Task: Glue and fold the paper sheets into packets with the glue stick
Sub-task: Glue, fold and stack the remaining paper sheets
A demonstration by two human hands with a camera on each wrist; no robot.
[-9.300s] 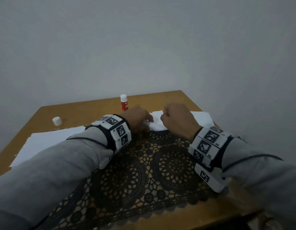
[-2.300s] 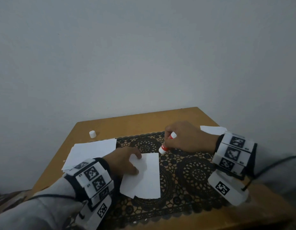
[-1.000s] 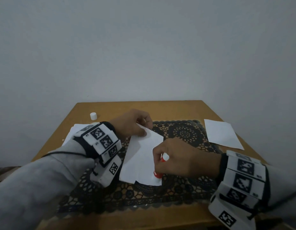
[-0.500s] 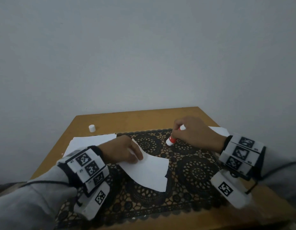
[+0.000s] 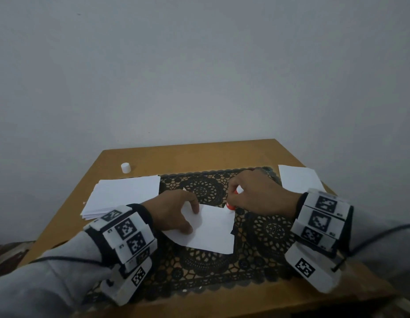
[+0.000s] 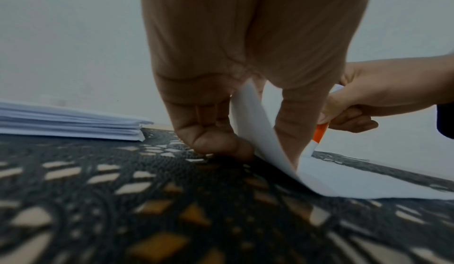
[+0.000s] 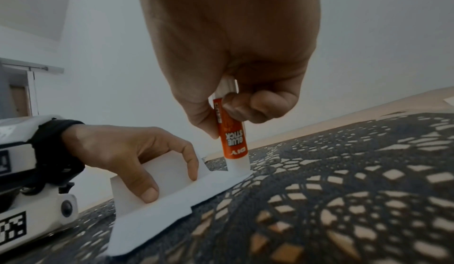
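Glue stick [image 7: 232,142] gripped by right hand [image 7: 228,54]; left hand [image 7: 127,151] pinches paper [image 7: 157,206].

- The glue stick [image 7: 232,142] at centre frame of the right wrist view is orange with white lettering and a white lower end.
- The paper sheet [image 5: 213,232] is plain white.
- The mat [image 5: 268,232] is black lace with round floral medallions.
- The table [image 5: 176,154] is light brown wood.
- The cap [image 5: 125,168], upper left of the table, is white.
- The paper stack [image 5: 123,193] is white.
- The sleeves [image 5: 50,278] are grey.
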